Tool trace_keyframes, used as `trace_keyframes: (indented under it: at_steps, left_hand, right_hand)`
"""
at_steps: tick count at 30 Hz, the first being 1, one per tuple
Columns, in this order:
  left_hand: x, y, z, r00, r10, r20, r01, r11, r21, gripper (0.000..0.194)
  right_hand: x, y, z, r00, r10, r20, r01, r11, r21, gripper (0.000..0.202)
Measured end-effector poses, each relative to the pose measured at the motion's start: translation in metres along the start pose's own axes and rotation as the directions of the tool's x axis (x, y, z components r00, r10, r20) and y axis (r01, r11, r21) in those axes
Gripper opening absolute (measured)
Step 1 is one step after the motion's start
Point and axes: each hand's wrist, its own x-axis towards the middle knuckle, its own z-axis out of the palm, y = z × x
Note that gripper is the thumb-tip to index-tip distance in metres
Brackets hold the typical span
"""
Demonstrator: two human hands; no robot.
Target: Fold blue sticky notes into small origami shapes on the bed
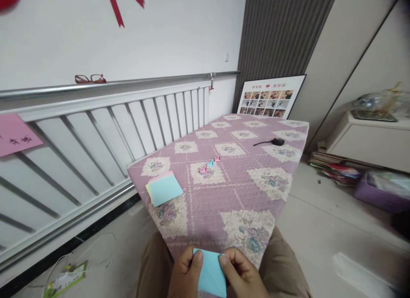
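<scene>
Gripping blue paper (pixel 211 272) in left hand (pixel 188 268) and right hand (pixel 240 274) — perhaps part-folded, with three origami figures (pixel 210 163) apparently finished and paper stack (pixel 165 190) left.

I can see brown-framed eyeglasses (pixel 91 79) resting on a silver metal pipe (pixel 153 79), a white rectangular photo board (pixel 269 98) before dark grey ribbed panelling (pixel 282 28), and a purple plastic bin (pixel 373 199) on the floor (pixel 315 229).

Bright diffuse light, faint shadow beyond the hands (pixel 188 269), wide-angle distortion, blurred right edge.
</scene>
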Motion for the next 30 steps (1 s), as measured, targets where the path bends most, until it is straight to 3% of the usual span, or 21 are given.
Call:
trace_keyframes:
  at_steps: [11, 19, 25, 30]
  left_hand:
    - [0.002, 0.002, -0.004, 1.0, 0.01, -0.019, -0.011, 1.0, -0.005, 0.046]
    - [0.001, 0.015, -0.011, 0.999, 0.015, 0.036, -0.015, 1.0, -0.016, 0.044]
    - [0.001, 0.006, -0.012, 1.0, -0.003, 0.008, 0.004, 0.997, -0.075, 0.045]
    - [0.001, 0.015, -0.016, 0.999, -0.01, -0.043, 0.007, 0.997, -0.077, 0.045]
  right_hand:
    - [0.003, 0.0, -0.002, 0.999, 0.005, 0.052, -0.002, 0.999, -0.045, 0.046]
    - [0.0, 0.014, 0.014, 0.988, 0.033, 0.15, -0.037, 0.999, 0.025, 0.047]
    - [-0.001, 0.021, 0.024, 0.984, 0.026, 0.175, -0.025, 1.0, -0.004, 0.051]
    - [0.003, 0.028, 0.018, 0.969, 0.037, 0.246, -0.03, 0.999, -0.029, 0.049]
